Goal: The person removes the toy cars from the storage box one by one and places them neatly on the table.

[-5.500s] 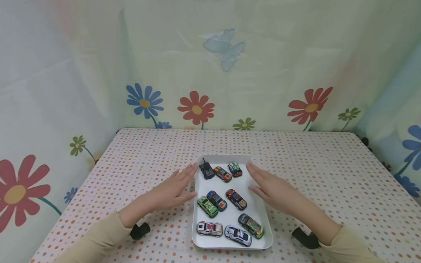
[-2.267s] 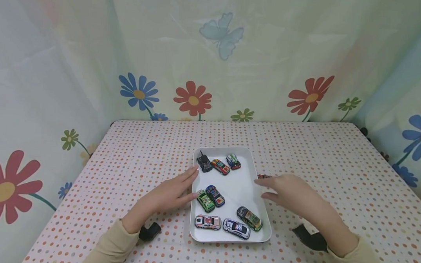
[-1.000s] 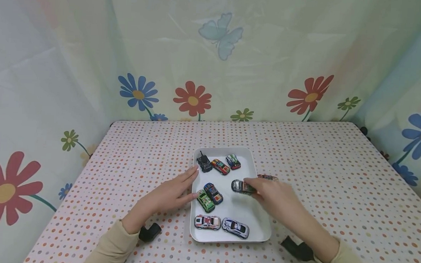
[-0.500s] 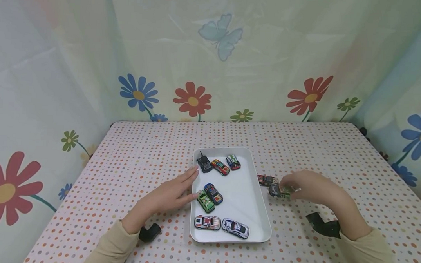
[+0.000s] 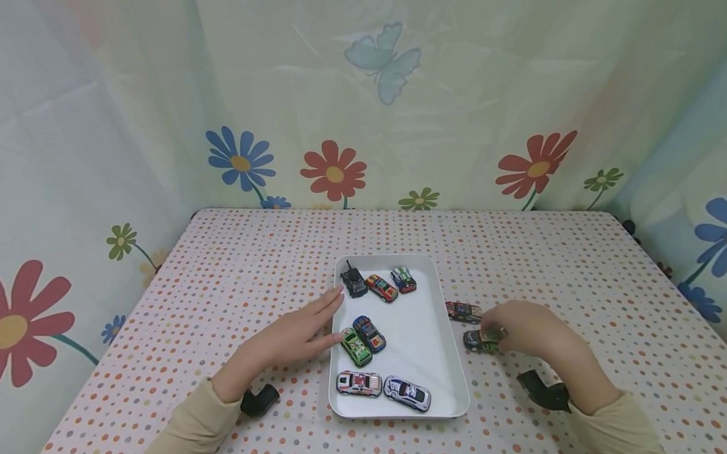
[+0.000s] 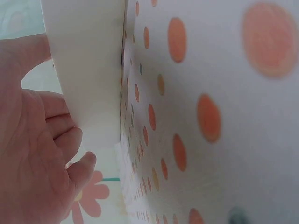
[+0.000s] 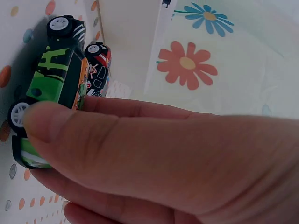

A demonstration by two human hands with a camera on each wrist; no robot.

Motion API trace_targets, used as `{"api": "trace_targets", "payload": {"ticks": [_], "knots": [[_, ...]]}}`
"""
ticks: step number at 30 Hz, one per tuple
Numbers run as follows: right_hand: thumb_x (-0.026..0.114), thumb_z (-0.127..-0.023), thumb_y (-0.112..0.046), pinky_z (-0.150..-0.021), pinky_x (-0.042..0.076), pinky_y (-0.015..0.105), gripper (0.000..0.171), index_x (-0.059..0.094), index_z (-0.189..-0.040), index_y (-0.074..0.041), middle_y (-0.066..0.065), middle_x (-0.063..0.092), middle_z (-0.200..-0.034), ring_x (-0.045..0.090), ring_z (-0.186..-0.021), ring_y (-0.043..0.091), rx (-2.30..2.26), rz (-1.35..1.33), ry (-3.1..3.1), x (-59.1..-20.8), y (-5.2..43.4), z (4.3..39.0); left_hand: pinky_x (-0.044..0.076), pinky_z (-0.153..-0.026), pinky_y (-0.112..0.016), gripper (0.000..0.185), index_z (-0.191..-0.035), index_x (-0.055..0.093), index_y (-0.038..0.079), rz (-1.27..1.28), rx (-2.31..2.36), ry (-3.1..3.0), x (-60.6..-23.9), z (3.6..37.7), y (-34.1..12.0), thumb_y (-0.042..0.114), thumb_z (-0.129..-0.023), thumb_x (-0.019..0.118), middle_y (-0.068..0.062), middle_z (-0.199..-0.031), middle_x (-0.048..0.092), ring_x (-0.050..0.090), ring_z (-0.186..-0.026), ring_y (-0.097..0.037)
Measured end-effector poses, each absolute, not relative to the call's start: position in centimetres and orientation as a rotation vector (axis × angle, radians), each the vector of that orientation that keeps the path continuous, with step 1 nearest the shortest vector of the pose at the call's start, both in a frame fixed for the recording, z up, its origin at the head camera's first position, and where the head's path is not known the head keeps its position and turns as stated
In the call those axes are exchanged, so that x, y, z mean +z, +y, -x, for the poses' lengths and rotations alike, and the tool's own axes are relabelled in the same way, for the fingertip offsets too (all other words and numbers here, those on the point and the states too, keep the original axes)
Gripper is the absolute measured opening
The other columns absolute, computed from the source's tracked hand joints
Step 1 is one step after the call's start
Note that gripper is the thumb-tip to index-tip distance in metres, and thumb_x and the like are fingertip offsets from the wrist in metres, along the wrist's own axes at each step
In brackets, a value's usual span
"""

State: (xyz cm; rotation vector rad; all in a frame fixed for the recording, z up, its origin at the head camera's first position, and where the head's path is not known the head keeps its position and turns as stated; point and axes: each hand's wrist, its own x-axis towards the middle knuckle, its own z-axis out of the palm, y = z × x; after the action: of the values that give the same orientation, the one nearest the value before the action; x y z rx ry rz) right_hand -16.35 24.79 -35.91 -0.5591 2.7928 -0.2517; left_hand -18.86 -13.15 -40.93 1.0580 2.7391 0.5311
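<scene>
- My right hand [image 5: 526, 329] is clamped on the green-and-black toy car [image 7: 49, 77], thumb along one side; the car is at the tablecloth, to the right of the tray. I can't tell whether all its wheels bear on the cloth.
- Just beyond it is the red-and-black toy car [image 5: 463, 311], close against the tray's right wall — it and that wall hem in my grip on the far and left sides.
- My left hand [image 5: 292, 332] grips nothing: fingers extended and touching the left rim of the white tray [image 5: 428, 345], thumb over the edge near the lime-green toy car [image 5: 356, 347].
- Beside that one sits the blue toy car [image 5: 370, 333]; at the far end are the black toy tank [image 5: 354, 281], the red-and-yellow toy car [image 5: 382, 288] and the white-and-green toy car [image 5: 404, 279].
- At the near end lie the red-striped white toy car [image 5: 359, 383] and the white-and-blue toy car [image 5: 408, 393].
- The tray is smooth, rectangular, round-cornered; the tablecloth [image 5: 258, 263] is pale with orange-toned dots; behind hangs a creased, flower-printed curtain [image 5: 467, 89].
- My held car has a glossy printed body — green panels, black trim — and pale spoked wheels.
</scene>
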Motion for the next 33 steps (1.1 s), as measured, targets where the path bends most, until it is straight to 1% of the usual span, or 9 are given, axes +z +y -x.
{"api": "trace_targets", "payload": {"ticks": [7,14,18,25,28,33], "knots": [[0.077,-0.066,0.003,-0.069,0.051,0.047,0.028,0.069,-0.091,-0.007,0.006,0.066,-0.087,0.061,-0.082,0.029,-0.226,0.526,2.824,-36.0,24.2,16.1,0.022,-0.108,-0.034,0.07,-0.15,0.018,0.009,-1.052,0.546,2.736,-40.8,18.9,-13.2,0.046,-0.097,0.044,-0.002,-0.156,0.006,0.011,-0.138,-0.014],[0.079,-0.063,0.004,-0.068,0.052,0.044,0.026,0.066,-0.081,-0.009,0.004,0.063,-0.08,0.06,-0.074,0.025,-0.132,0.524,2.875,-36.3,23.1,15.9,0.022,-0.108,-0.033,0.071,-0.15,0.017,0.01,-1.05,0.519,2.738,-40.8,18.9,-13.1,0.049,-0.097,0.042,-0.001,-0.156,0.005,0.009,-0.138,-0.013],[0.078,-0.064,0.002,-0.068,0.052,0.042,0.024,0.064,-0.081,-0.008,0.004,0.063,-0.077,0.06,-0.071,0.024,-0.069,0.509,2.913,-36.5,22.4,15.6,0.021,-0.108,-0.032,0.07,-0.15,0.017,0.01,-1.053,0.509,2.739,-40.8,18.8,-13.1,0.049,-0.097,0.041,0.0,-0.156,0.004,0.007,-0.138,-0.012],[0.081,-0.065,-0.006,-0.066,0.052,0.038,0.024,0.064,-0.083,-0.007,0.004,0.062,-0.075,0.059,-0.07,0.022,-0.013,0.563,2.939,-36.9,21.5,15.5,0.021,-0.108,-0.032,0.071,-0.15,0.016,0.009,-1.039,0.523,2.728,-40.7,18.7,-13.1,0.049,-0.097,0.041,0.0,-0.156,0.004,0.007,-0.138,-0.013],[0.08,-0.068,-0.007,-0.064,0.051,0.037,0.022,0.063,-0.081,-0.007,0.003,0.061,-0.075,0.058,-0.069,0.021,-0.027,0.608,2.958,-37.2,21.5,15.6,0.02,-0.108,-0.031,0.071,-0.15,0.016,0.01,-1.034,0.528,2.727,-40.7,18.7,-13.1,0.049,-0.097,0.041,0.0,-0.155,0.003,0.008,-0.138,-0.012],[0.081,-0.067,-0.007,-0.065,0.051,0.037,0.022,0.062,-0.08,-0.008,0.003,0.062,-0.076,0.059,-0.069,0.021,-0.036,0.613,2.96,-37.2,21.2,15.8,0.019,-0.108,-0.03,0.071,-0.15,0.016,0.009,-1.047,0.535,2.728,-40.6,18.9,-13.1,0.049,-0.097,0.041,0.001,-0.155,0.003,0.007,-0.138,-0.011]]}}
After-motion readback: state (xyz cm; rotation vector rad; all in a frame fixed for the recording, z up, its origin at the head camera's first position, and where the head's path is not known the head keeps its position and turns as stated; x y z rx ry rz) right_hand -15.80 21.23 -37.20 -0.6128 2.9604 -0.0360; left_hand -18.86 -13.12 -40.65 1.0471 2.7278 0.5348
